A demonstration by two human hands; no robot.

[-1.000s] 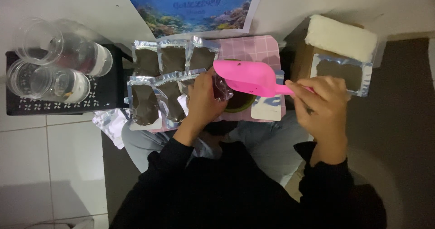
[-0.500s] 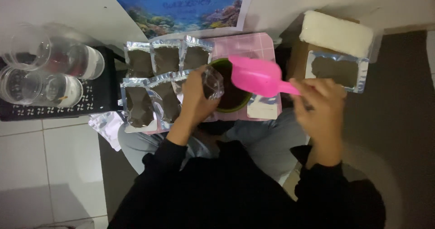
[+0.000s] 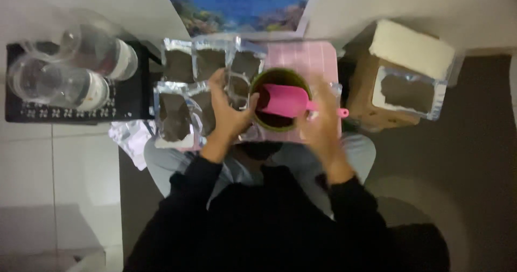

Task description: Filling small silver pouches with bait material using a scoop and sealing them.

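Pink tray (image 3: 312,54) is carrying filled bags (image 3: 177,116) along its left edge. Left hand (image 3: 229,113) is gripping a clear bag (image 3: 237,86); right hand (image 3: 320,124) is gripping a pink scoop (image 3: 285,100) over a green bowl (image 3: 277,122).

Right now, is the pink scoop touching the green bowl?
Cannot tell. In the head view the pink scoop lies over the green bowl opening, but from above, with motion blur, no contact or gap shows plainly.

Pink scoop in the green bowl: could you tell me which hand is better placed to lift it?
Right, probably: the right hand is at the pink scoop's handle over the green bowl; the left hand holds a clear pouch.
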